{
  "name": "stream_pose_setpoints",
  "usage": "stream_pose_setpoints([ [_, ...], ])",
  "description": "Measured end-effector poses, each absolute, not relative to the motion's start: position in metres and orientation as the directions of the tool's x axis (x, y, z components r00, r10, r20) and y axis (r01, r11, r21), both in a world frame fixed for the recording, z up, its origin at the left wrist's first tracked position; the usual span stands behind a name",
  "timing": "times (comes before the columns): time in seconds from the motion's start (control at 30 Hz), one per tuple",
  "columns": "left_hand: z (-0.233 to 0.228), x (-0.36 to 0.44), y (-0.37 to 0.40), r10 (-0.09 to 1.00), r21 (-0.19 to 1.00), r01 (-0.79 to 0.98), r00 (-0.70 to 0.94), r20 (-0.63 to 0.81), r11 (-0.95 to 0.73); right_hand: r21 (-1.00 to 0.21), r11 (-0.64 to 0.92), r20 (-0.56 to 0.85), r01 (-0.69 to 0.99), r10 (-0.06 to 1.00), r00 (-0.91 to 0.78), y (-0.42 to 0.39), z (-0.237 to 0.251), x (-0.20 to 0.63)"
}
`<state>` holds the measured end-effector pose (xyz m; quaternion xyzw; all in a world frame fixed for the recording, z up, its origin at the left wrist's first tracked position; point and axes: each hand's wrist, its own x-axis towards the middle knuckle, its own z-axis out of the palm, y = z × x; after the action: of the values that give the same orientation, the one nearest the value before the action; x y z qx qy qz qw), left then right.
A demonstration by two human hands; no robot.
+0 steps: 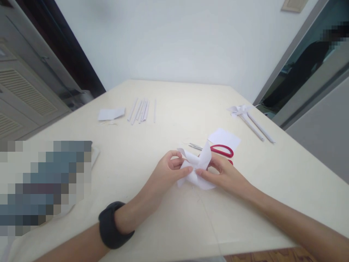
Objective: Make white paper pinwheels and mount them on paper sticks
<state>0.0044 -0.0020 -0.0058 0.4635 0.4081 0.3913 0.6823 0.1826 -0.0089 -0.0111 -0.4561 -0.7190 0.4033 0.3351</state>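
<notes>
- Cream table (152, 218) fills the room, white wall behind it.
- Left hand (166, 173) and right hand (223, 174) both pinch a folded paper pinwheel (197, 165) at its middle, just above the table.
- Red-handled scissors (218, 149) lie right behind the pinwheel, beside a paper sheet (225, 138).
- Paper sticks (140, 110) lie farther back to the left, and finished pinwheels (249, 118) to the right.

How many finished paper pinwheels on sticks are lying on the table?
2 white paper pinwheels on rolled paper sticks, side by side at the table's far right: one, the other. Their heads overlap, so one more may be hidden.
</notes>
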Motion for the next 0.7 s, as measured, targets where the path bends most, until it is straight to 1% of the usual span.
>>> stream_pose_setpoints([
  [0.13,-0.002,-0.002,0.002,0.928,0.959,-0.190,0.349,-0.132,0.208,-0.904,0.249,0.073,0.349,0.891,-0.447,0.000,-0.005,0.194],
  [0.2,0.003,-0.005,0.002,0.947,0.969,-0.185,0.303,-0.104,0.165,-0.871,0.286,0.072,0.399,0.879,-0.472,0.009,0.000,0.205],
  [0.33,0.010,-0.010,0.003,0.985,0.978,-0.189,0.164,-0.055,0.086,-0.830,0.299,0.087,0.470,0.903,-0.421,0.037,0.004,0.223],
  [0.43,0.007,-0.012,0.006,0.987,0.969,-0.236,0.153,-0.041,0.077,-0.789,0.325,0.093,0.521,0.902,-0.422,0.069,0.003,0.222],
  [0.53,0.000,-0.015,0.013,0.991,0.959,-0.274,0.127,-0.038,0.072,-0.742,0.397,0.128,0.540,0.875,-0.467,0.109,0.009,0.197],
  [0.6,-0.002,-0.020,0.018,0.999,0.953,-0.302,0.048,-0.019,0.033,-0.716,0.452,0.170,0.531,0.851,-0.496,0.138,0.019,0.167],
  [0.7,0.004,-0.030,0.026,0.992,0.932,-0.349,-0.111,0.063,-0.098,-0.699,0.521,0.221,0.490,0.809,-0.545,0.171,0.036,0.112],
])
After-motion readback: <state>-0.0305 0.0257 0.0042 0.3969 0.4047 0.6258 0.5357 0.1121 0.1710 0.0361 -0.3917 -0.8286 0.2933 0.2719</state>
